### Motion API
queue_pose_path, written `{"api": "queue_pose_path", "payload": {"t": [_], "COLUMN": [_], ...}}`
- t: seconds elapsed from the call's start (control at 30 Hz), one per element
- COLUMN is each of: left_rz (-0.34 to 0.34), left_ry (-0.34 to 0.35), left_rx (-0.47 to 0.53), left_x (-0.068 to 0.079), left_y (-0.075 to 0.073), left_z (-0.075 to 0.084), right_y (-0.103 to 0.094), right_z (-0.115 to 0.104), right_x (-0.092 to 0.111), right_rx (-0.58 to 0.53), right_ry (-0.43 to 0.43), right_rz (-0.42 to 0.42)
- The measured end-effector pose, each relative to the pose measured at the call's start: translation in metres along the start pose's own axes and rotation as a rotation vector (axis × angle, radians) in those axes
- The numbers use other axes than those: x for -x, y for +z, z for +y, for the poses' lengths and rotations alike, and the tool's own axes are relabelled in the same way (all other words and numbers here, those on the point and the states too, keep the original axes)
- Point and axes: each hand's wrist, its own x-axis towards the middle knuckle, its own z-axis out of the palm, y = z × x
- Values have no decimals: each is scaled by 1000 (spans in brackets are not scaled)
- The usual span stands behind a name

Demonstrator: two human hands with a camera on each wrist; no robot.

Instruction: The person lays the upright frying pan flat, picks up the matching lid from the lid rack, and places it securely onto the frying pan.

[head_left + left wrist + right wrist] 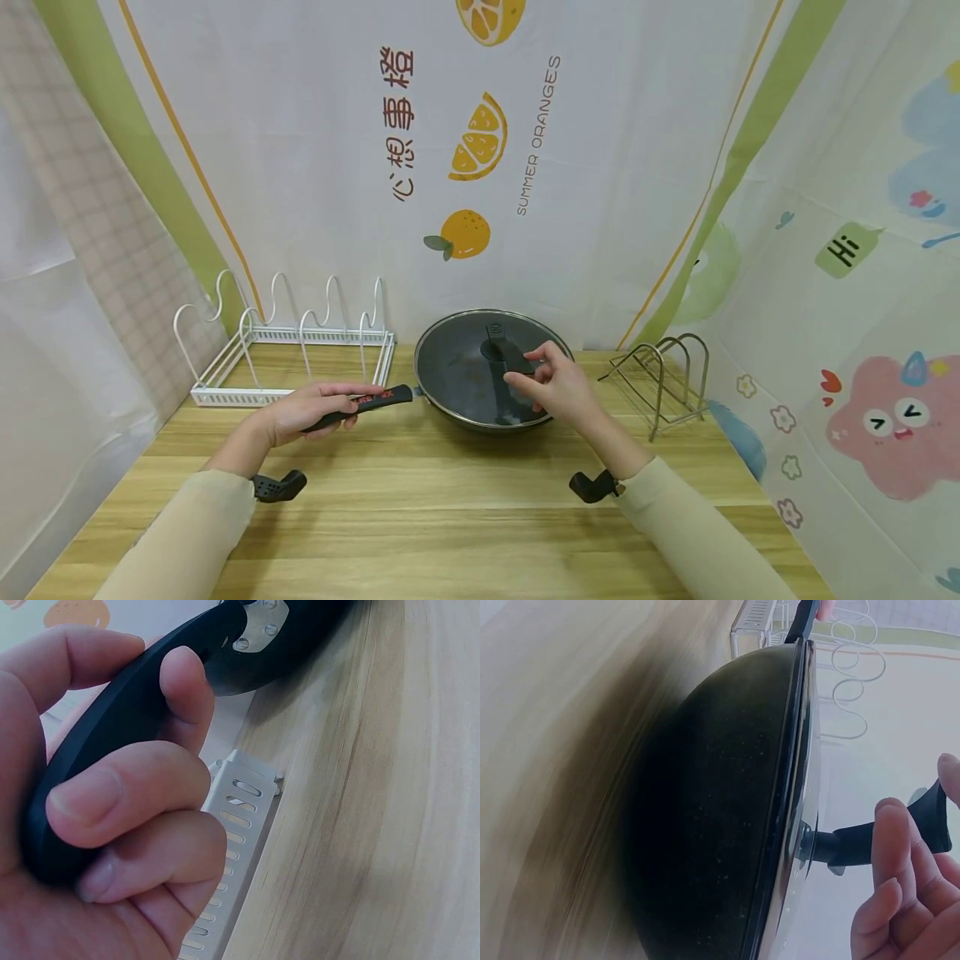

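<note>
The black wok (pixel 480 400) stands on the wooden table, directly under the right hand (pixel 558 385) and to the right of the left hand (pixel 311 410). Its long black handle (pixel 367 402) points to the left and lies inside the curled fingers (pixel 127 799) of the left hand. A glass lid (pixel 457 367) with a metal rim covers the wok. The black knob (pixel 504 348) of the lid stands at the fingertips (pixel 892 900) of the right hand, which are slightly bent near it.

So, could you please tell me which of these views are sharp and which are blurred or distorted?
Head view: evenly lit and sharp, with wide-angle bending at the edges; the wok is crisp. Left wrist view: the left hand on the wok handle is sharp. Right wrist view: the table is smeared and the right hand soft.
</note>
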Motion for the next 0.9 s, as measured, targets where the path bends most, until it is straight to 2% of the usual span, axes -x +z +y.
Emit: {"api": "queue_pose_path", "payload": {"t": [0.27,0.6,0.9], "left_rz": [-3,-6,-2], "left_ry": [0,3,-6], "left_rx": [2,-5,-9], "left_x": [1,1,0], "left_y": [0,0,0], "left_z": [2,2,1], "right_y": [1,-2,-2], "right_z": [-1,9,10], "right_x": [0,2,1], "right_rx": [31,-36,-69], "right_ry": [-36,-77,-84], "right_rz": [-12,-66,-65]}}
